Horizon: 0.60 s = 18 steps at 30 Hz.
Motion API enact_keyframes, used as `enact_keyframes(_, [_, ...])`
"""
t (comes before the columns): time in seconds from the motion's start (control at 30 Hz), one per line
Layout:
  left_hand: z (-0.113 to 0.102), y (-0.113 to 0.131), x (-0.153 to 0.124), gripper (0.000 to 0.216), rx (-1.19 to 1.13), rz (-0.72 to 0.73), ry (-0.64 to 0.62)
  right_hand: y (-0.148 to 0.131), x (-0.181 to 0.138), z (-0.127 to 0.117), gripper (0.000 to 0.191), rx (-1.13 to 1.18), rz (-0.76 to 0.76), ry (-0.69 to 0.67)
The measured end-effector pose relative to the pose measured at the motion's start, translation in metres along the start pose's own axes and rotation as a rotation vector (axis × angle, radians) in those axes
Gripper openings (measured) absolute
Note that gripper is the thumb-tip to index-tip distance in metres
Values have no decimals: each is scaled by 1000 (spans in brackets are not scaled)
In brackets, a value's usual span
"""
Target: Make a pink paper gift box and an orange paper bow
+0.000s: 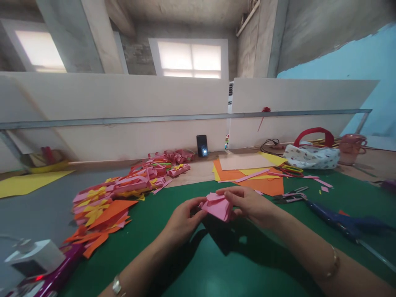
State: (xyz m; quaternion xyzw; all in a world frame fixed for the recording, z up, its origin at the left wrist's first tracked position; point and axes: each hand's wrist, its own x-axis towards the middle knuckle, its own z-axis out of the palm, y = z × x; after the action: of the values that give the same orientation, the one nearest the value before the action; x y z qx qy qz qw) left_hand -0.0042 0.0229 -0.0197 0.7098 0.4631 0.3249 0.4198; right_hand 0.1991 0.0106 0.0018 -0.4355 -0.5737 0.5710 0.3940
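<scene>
A folded piece of pink paper (219, 206) is held up above the green mat (198, 264), between both hands. My left hand (185, 215) pinches its left edge between thumb and fingers. On the other side, my right hand (246, 202) grips the upper right part, fingers curled behind it. The paper's underside and the fingertips behind it are hidden. A dark shadow of hands and paper falls on the mat below.
To the left lies a heap of pink, orange and yellow paper pieces (123, 185). Coloured sheets (269, 185), thread snips (289, 196) and a blue glue gun (334, 218) lie right. A phone (202, 145) leans at the back; a power strip (62, 270) sits front left.
</scene>
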Motion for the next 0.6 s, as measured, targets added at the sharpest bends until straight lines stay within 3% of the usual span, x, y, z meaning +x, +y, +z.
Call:
enact_keyframes(0.1, [-1, 2, 0, 44, -22, 11, -6, -4, -4, -1, 48, 56, -56, -118])
enact_keyframes(0.27, [0, 4, -2, 44, -77, 39, -14, -7, -7, 4, 50, -107, -97, -71])
enact_keyframes(0.37, [4, 4, -4, 76, -119, 36, -38, -4, -7, 10, 53, -236, -140, -24])
enact_keyframes(0.47, [10, 1, -6, 111, 1, 15, 4, 1, -6, 15, 51, -401, -224, 17])
enact_keyframes(0.6, [17, -4, -5, 109, 196, 49, 105, 9, -6, 22, 54, -576, -366, 41])
